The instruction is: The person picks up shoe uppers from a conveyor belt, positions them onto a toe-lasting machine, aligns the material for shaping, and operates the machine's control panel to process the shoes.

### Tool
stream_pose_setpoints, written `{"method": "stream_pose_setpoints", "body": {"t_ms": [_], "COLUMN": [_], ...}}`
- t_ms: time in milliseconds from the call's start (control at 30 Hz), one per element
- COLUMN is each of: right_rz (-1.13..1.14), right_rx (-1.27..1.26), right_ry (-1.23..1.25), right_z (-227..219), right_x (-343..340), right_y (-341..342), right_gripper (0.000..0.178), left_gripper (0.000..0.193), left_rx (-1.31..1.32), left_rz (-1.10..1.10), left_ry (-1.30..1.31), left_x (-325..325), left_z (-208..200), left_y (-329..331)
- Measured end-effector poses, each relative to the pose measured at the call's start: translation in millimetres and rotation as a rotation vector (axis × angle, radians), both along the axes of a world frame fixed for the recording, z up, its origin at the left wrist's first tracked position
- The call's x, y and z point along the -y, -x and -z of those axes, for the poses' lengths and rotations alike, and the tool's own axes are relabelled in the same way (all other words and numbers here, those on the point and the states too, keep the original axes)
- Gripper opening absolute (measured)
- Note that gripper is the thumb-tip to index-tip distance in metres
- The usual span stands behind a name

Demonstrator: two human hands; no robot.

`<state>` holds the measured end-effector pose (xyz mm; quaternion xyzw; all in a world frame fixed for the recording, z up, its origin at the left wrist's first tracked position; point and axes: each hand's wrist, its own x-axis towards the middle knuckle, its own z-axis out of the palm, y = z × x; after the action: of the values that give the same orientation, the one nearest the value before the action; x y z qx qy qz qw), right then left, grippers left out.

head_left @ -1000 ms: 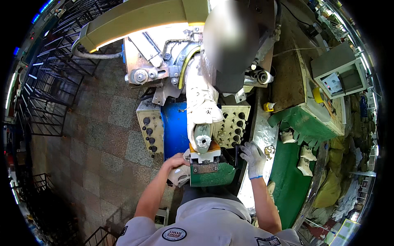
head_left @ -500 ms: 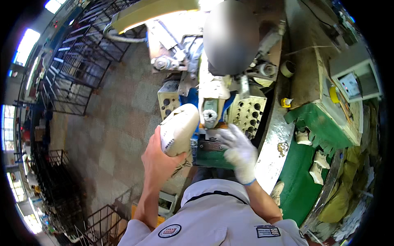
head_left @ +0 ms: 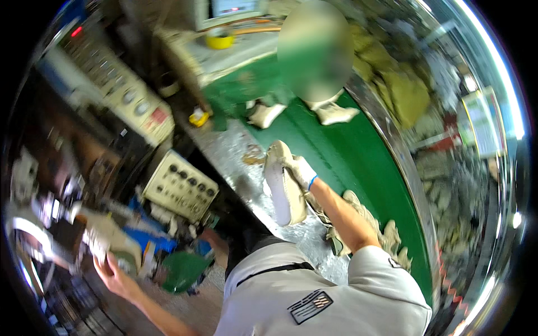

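Observation:
My gloved right hand [head_left: 301, 171] grips a cream shoe [head_left: 284, 187], its pale sole side partly turned to view. The shoe is above the metal edge of the green conveyor belt [head_left: 336, 151]. Out to the left, my bare left hand [head_left: 119, 280] has its thumb and fingers apart, with no held thing visible. Its fingertips are close to a bright, blurred part of the machine [head_left: 98, 241]; whether they touch it I cannot tell.
More cream shoes [head_left: 336, 115] lie on the belt, several of them beside my right forearm. A control panel with dark knobs [head_left: 182, 185] stands left of the metal ledge [head_left: 235, 151]. A yellow tape roll [head_left: 219, 40] rests on the bench ahead.
My view has swung right, toward the belt. My left hand, which held a cream shoe, is now apart from it near the machine. My right hand, empty before, now grips a cream shoe.

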<state>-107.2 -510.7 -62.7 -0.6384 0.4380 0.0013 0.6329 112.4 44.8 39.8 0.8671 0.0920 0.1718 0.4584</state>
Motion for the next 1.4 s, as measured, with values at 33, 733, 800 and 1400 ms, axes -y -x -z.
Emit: {"method": "stream_pose_setpoints", "body": {"t_ms": [33, 733, 800, 1400], "right_rz": [0.021, 1.065, 0.938, -0.342], "right_rx": [-0.237, 0.380, 0.653, 0.550], "right_ry": [0.071, -0.101, -0.252, -0.993], "right_z": [17, 257, 231, -51], "right_x": [45, 397, 349, -273], "right_y": [35, 48, 76, -146], "right_gripper": [0.065, 0.061, 0.058, 0.075], "left_gripper": [0.049, 0.046, 0.048, 0.058], "left_rx": [-0.079, -0.008, -0.018, -0.288], "left_rz": [0.012, -0.062, -0.035, 0.237], "left_ry": [-0.100, -0.284, -0.239, 0.138], "left_x": [-5, 10, 3, -81], "left_z": [14, 33, 37, 19], "left_y": [-10, -32, -33, 7]}}
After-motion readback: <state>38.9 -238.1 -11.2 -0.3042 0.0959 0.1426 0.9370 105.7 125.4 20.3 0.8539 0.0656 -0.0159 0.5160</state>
